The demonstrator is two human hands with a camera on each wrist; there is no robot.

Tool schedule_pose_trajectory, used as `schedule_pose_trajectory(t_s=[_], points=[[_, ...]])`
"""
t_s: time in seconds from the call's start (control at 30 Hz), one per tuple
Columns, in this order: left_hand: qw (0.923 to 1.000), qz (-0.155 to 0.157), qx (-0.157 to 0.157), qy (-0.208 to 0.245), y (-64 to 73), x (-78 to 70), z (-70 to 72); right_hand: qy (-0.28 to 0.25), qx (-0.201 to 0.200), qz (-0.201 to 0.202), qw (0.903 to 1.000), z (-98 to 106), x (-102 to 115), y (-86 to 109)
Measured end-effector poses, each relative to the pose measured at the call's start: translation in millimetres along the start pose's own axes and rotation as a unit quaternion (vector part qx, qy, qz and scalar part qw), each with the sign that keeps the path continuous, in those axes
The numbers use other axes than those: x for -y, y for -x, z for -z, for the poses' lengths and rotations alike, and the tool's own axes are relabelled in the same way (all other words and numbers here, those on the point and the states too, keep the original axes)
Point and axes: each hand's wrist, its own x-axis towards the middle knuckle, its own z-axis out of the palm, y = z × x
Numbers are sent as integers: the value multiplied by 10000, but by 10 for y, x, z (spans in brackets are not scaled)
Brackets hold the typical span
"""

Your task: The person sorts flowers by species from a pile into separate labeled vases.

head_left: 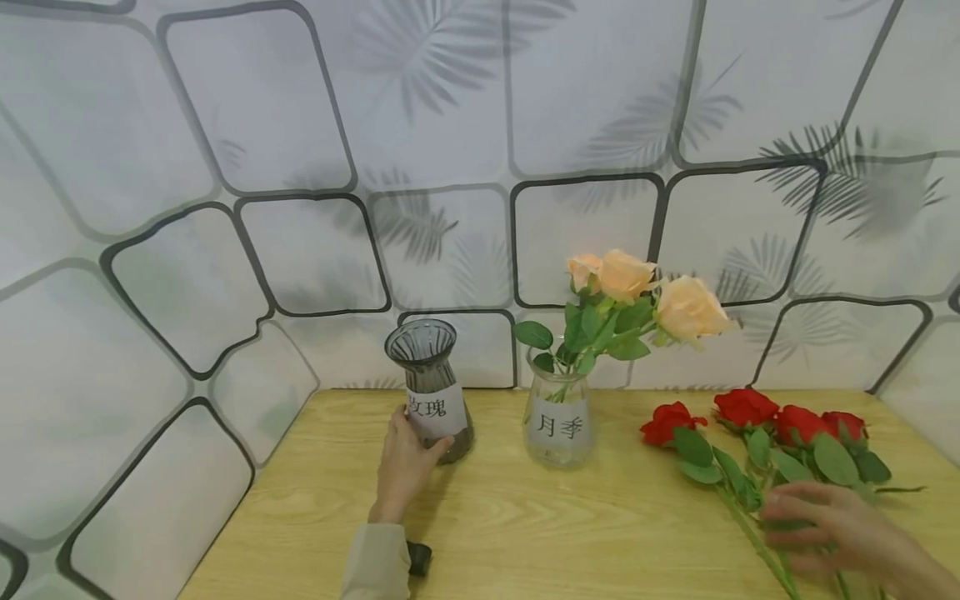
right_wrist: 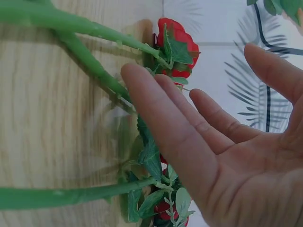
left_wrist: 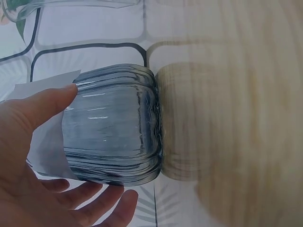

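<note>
A grey ribbed glass vase [head_left: 432,379] with a paper label stands on the left of the table. My left hand [head_left: 405,468] holds its lower part, the thumb on the near side and the fingers round the other. Close up in the left wrist view, the thumb lies on the label's edge over the glass [left_wrist: 109,123]. Over at the right, several red roses [head_left: 746,408] lie with their green stems toward me. My right hand [head_left: 832,529], slightly blurred, hovers over those stems. Its fingers are extended and spread, holding nothing, beside a stem [right_wrist: 92,61] in the right wrist view.
A clear glass vase [head_left: 558,454], also labelled, stands mid-table near the back and holds peach roses [head_left: 626,277] that lean right. Patterned wall covering [head_left: 450,250] rises behind the wooden table [head_left: 540,533]. A small black object [head_left: 420,558] shows by the left sleeve.
</note>
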Motion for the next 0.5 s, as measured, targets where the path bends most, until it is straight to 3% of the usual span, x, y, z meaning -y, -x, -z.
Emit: schedule_pose_trajectory(t_s=[0.27,0.5], points=[[9999,-41,119,-29,14,-26,-12,613,-364,-422,9966,-96,14,-36],[9996,91,32,-269,21,-54,-8,965,-298,-467,9938,-167,55,-62]])
